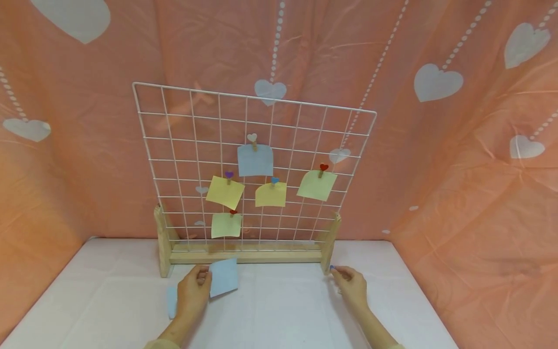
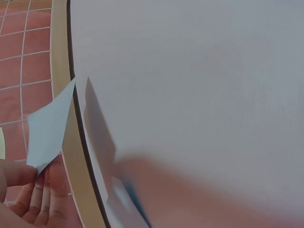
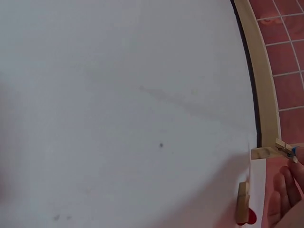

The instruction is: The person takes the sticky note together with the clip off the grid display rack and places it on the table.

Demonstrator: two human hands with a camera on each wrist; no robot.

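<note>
My left hand (image 1: pixel 193 291) pinches a light blue paper note (image 1: pixel 224 277) by its edge, just in front of the wooden base of a white wire grid panel (image 1: pixel 246 257). Beneath that wrist, more blue paper (image 1: pixel 172 301) lies on the table, mostly covered. Near the base's right foot, my right hand (image 1: pixel 352 287) holds a small wooden clothespin (image 3: pixel 286 149) with a blue end between thumb and finger. A second clothespin (image 3: pixel 242 204), with a red heart, lies on the table beside this hand in the right wrist view.
On the grid hang a blue note (image 1: pixel 255 162), two yellow notes (image 1: pixel 222 194) (image 1: pixel 271 198) and two green notes (image 1: pixel 318 188) (image 1: pixel 226 228), each with a heart clothespin. An orange curtain (image 1: pixel 471 184) with white hearts surrounds the white table (image 1: pixel 270 310).
</note>
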